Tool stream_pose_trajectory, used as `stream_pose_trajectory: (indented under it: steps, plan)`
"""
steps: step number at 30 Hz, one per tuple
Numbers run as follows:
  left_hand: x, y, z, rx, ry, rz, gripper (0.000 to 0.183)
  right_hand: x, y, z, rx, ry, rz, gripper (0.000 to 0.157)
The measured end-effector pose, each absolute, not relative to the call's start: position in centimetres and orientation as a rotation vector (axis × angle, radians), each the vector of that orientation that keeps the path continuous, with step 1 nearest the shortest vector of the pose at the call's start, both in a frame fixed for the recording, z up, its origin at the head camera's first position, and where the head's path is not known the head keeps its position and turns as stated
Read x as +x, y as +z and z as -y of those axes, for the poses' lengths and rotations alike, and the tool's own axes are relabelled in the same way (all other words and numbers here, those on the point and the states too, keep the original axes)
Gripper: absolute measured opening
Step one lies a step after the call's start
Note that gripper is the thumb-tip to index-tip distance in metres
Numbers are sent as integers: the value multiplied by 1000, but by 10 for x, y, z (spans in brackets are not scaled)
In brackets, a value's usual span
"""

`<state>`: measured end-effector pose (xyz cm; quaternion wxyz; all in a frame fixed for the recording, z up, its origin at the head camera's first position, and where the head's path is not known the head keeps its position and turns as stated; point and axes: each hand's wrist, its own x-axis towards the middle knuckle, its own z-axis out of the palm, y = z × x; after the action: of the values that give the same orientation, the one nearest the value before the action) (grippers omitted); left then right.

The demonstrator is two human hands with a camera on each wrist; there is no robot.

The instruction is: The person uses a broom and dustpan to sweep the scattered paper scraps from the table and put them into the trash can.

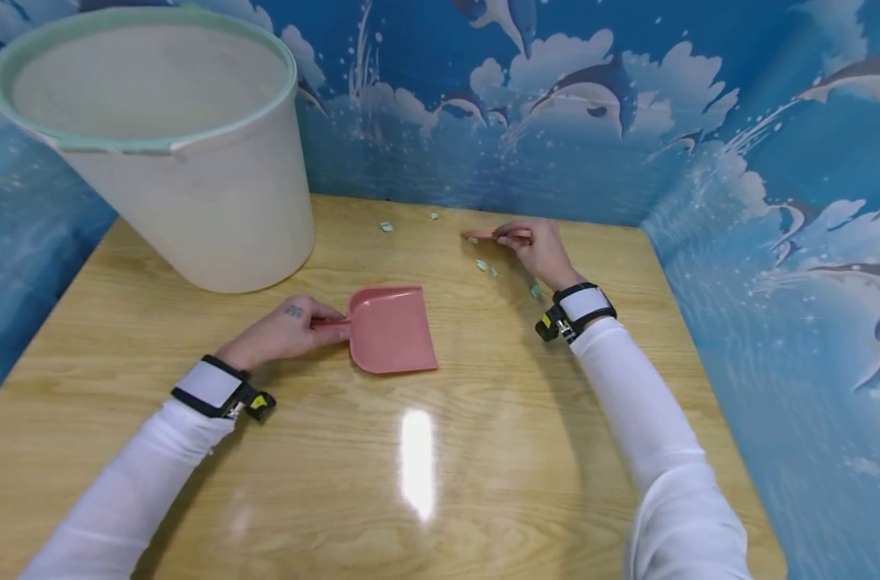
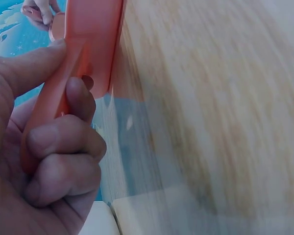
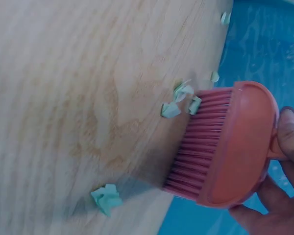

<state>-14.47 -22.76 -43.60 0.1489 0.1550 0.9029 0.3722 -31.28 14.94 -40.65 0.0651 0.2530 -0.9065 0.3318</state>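
My left hand (image 1: 295,329) grips the handle of a pink dustpan (image 1: 392,330), its fingers curled round the handle (image 2: 56,98) in the left wrist view. The pan's wide edge faces right, low over the table. Toward the back of the table my right hand (image 1: 540,246) holds a small pink hand brush (image 3: 240,147) by its handle. The brush's bristles (image 3: 201,142) point down at the wood, with crumpled green paper scraps (image 3: 170,109) right at their corner. Another scrap (image 3: 107,198) lies apart, in front of the bristles.
A large white bucket (image 1: 193,201) with a green rim stands at the back left of the wooden table (image 1: 324,483). More scraps (image 1: 386,226) lie near the back edge. Blue dolphin-print walls (image 1: 440,145) border the table at the back and right.
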Motion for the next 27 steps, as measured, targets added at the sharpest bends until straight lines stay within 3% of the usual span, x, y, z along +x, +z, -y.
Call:
stream_pose_trajectory:
  steps: [14,27]
  plan:
    - [-146,-437,230,443,1068,-2591,29,-276,-400,-175,1031,1030,2691,16]
    - [-143,-436,230,461,1087,-2587,27,-326,-393,-104,844,967,2580,15]
